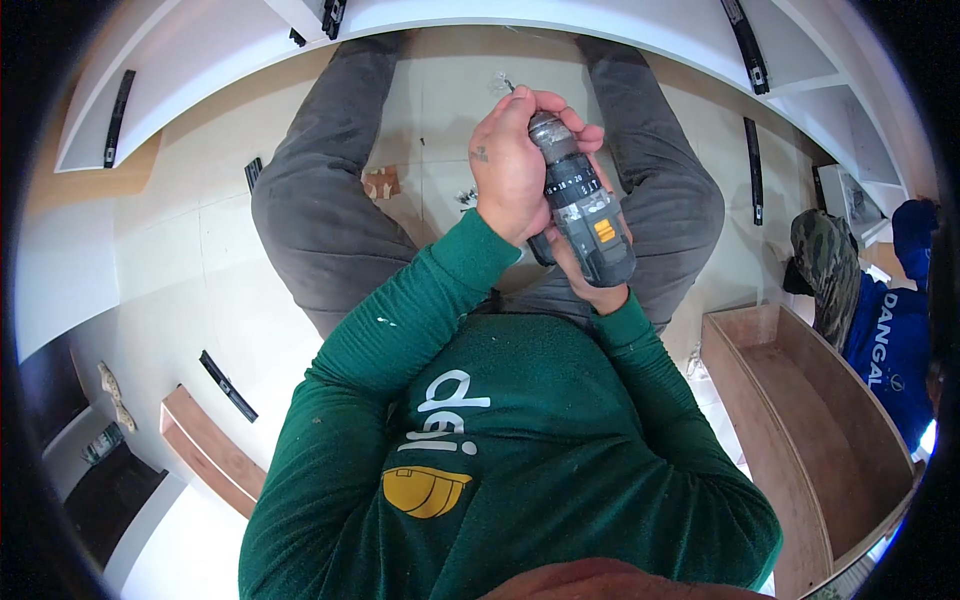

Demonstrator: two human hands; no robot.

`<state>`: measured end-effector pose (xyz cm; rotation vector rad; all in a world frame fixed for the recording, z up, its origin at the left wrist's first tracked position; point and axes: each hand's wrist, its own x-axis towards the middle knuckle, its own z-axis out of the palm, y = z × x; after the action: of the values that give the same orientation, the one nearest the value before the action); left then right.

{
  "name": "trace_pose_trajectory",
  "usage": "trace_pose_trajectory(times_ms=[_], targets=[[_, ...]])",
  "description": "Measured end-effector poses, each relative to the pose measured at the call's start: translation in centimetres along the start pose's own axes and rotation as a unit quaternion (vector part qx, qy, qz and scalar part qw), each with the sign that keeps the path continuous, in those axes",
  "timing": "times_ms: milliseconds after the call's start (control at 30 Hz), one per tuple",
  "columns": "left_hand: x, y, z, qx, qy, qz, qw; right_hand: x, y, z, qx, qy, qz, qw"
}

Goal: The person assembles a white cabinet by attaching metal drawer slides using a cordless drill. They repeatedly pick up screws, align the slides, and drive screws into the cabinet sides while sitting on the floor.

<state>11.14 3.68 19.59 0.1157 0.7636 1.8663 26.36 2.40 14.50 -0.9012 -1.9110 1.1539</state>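
Observation:
I hold a dark grey and black cordless drill (pixel 592 225) with a yellow switch on top, between my knees. My left hand (pixel 508 160) is closed around its chuck end, fingers curled over the front. Beneath the body, my right hand (pixel 580 272) grips the drill; the drill covers most of its fingers. A thin bit (pixel 508 86) sticks out past my left fingers, pointing away from me. Close to its tip, a small clear thing I cannot make out lies on the floor. Small metal pieces (pixel 467 197) lie beside my left wrist.
A white cabinet (pixel 480 14) curves across the far side, with black drawer slides (pixel 118 120) on it. Loose slides (pixel 228 385) lie on the tiles. A wooden drawer box (pixel 770 400) stands at right; another wooden piece (pixel 215 450) is at left. Another person (pixel 885 320) sits at far right.

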Motion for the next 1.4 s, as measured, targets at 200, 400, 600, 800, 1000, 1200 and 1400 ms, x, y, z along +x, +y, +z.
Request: trace_pose_trajectory(times_ms=[200,400,600,800,1000,1200,1400], targets=[[0.1,0.0,0.1,0.009,-0.003,0.002,1.0,0.0,0.1,-0.1,-0.019,0.008,-0.012,1.0],[-0.3,0.2,-0.3,0.078,-0.018,-0.018,0.997,0.6,-0.3,-0.1,-0.059,0.01,-0.027,0.998],[-0.4,1.3,-0.6,0.08,-0.008,-0.12,0.989,0.5,0.9,0.2,0.002,-0.044,-0.042,0.998],[-0.5,2.2,-0.7,0.075,-0.041,-0.151,0.985,1.3,0.5,0.1,-0.069,-0.029,-0.147,0.986],[0.8,2.9,-3.0,0.131,-0.024,-0.116,0.984,2.1,0.1,0.6,-0.116,-0.06,-0.181,0.975],[5.0,6.2,1.7,0.147,-0.194,-0.255,0.936,5.1,-0.8,-3.2,-0.048,-0.108,-0.073,0.99],[13.2,1.1,11.2,0.178,-0.272,-0.384,0.864,10.9,0.8,-8.8,-0.216,-0.021,-0.137,0.966]])
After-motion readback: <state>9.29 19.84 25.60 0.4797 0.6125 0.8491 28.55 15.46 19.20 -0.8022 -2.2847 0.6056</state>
